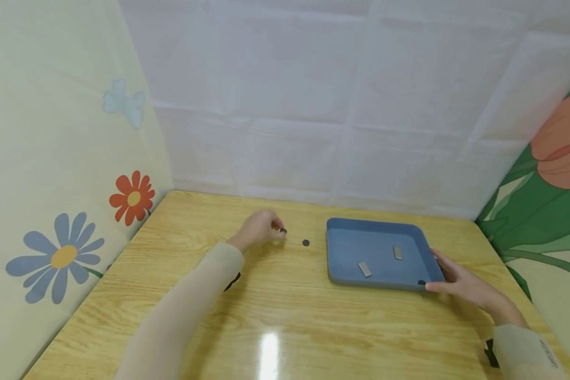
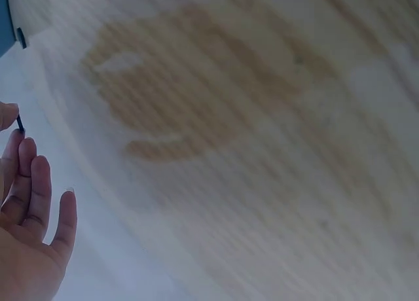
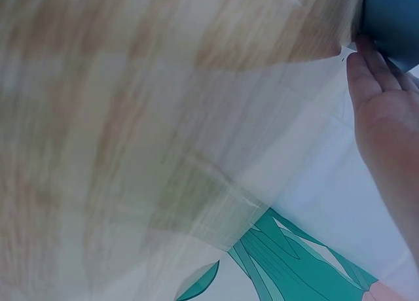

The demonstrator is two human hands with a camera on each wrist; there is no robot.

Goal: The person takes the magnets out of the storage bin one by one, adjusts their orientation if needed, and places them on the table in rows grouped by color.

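Above the left part of the wooden table [image 1: 285,306], my left hand [image 1: 261,228] pinches a small dark disc [image 1: 283,230] between thumb and fingertips. The left wrist view shows that disc [image 2: 19,123] edge-on. A second dark disc [image 1: 306,243] lies flat on the wood just right of this hand. My right hand [image 1: 465,285] holds the front right corner of a shallow blue tray [image 1: 375,285], thumb at the front rim and fingers along the right side. Inside the tray are two small grey rectangular pieces [image 1: 364,269] and a dark disc [image 1: 421,282] near the thumb.
A white cloth [image 1: 275,105] hangs behind the table's far edge. Panels with printed flowers [image 1: 64,257] stand at the left, and a panel with green leaves [image 1: 546,211] at the right. Light reflects off the table's front middle.
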